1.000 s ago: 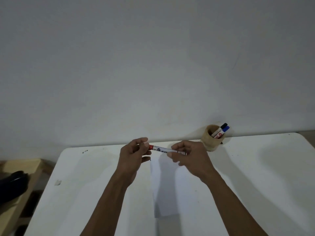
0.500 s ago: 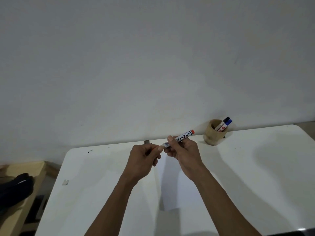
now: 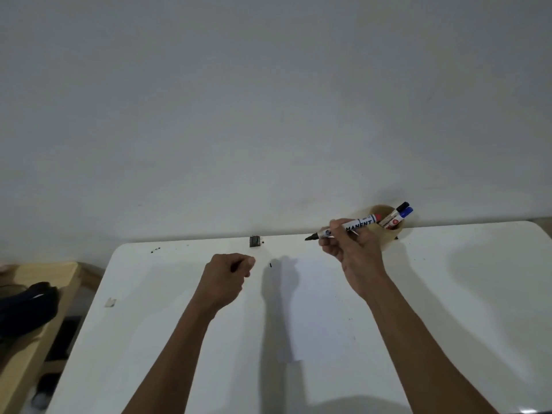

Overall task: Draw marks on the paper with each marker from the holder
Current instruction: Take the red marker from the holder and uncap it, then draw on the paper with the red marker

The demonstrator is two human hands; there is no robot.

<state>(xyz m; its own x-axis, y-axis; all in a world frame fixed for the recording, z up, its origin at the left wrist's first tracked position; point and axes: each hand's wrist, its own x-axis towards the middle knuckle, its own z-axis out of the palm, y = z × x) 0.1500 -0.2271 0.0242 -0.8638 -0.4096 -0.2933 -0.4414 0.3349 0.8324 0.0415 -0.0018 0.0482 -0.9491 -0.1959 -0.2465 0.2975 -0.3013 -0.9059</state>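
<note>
My right hand [image 3: 352, 252] grips a white marker [image 3: 358, 225] with a red rear end; its dark tip is bare and points left, above the table's back edge. My left hand [image 3: 228, 277] is curled into a fist over the table to the left, closed around the marker's cap, which stays hidden inside. A white sheet of paper [image 3: 322, 309] lies flat between my forearms, below the marker. A short dark mark [image 3: 270, 265] shows near its upper left corner. The round tan holder [image 3: 388, 243] stands behind my right hand, holding a black-capped marker [image 3: 401, 207] and a blue-capped marker [image 3: 406, 213].
The white table [image 3: 463, 294] ends at a bare wall. A small grey block [image 3: 254, 241] sits at the back edge. To the left stands a low wooden shelf [image 3: 27, 354] with a dark object [image 3: 27, 300] on it. A scrap [image 3: 110, 302] lies near the table's left edge.
The cap came off the marker. My left hand drew away to the left in a fist, and my right hand lifted the uncapped marker to the right, toward the holder.
</note>
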